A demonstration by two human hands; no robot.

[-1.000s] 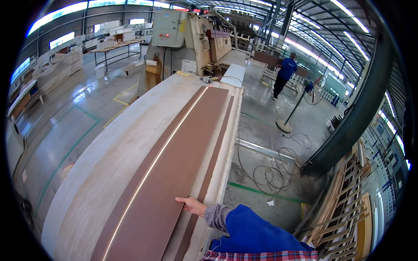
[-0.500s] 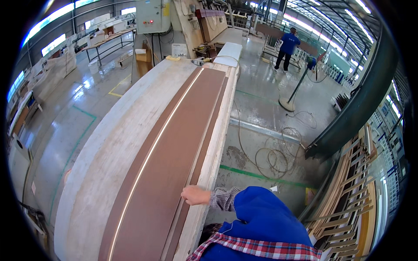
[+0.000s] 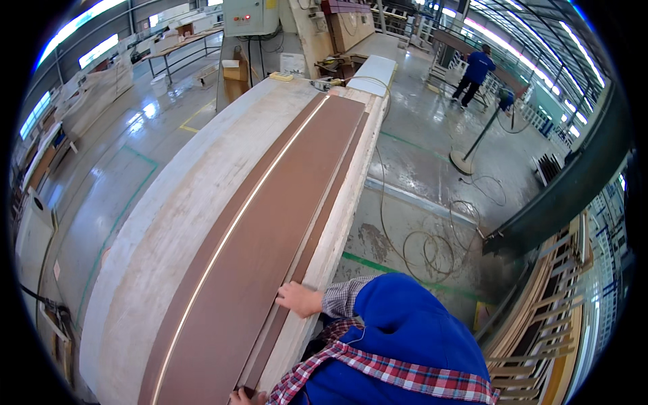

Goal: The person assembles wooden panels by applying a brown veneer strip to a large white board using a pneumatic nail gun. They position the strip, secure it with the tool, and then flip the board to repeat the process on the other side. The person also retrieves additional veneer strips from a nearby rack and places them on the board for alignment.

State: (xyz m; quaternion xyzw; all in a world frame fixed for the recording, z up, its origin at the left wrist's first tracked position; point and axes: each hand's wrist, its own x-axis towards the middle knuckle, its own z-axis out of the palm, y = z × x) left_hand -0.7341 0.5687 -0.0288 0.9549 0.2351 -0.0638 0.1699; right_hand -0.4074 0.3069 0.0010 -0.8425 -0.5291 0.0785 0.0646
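Note:
A long brown panel [image 3: 260, 233] with a bright lengthwise line lies on a pale worktable [image 3: 158, 236]. Beside its right edge runs a narrow brown strip [image 3: 329, 216], with a thin gap between them. My right hand [image 3: 300, 299] reaches in from the right, fingers bent over the strip with fingertips at the gap. Lower down, at the picture's bottom edge, part of my left hand [image 3: 247, 397] shows. Its fingers are closed at the same strip near the panel's edge; the rest is cut off.
A control cabinet [image 3: 251, 17] stands beyond the table's far end. To the right are a round-based stand [image 3: 462, 160], coiled hose [image 3: 428, 250] on the floor, a thick dark green column [image 3: 557, 182] and racked boards [image 3: 540, 304]. Another person [image 3: 477, 71] works far off.
My left hand has come into view at the bottom. My right hand has loosened from a fist-like shape, its fingers now reaching further over the strip. The view has shifted slightly.

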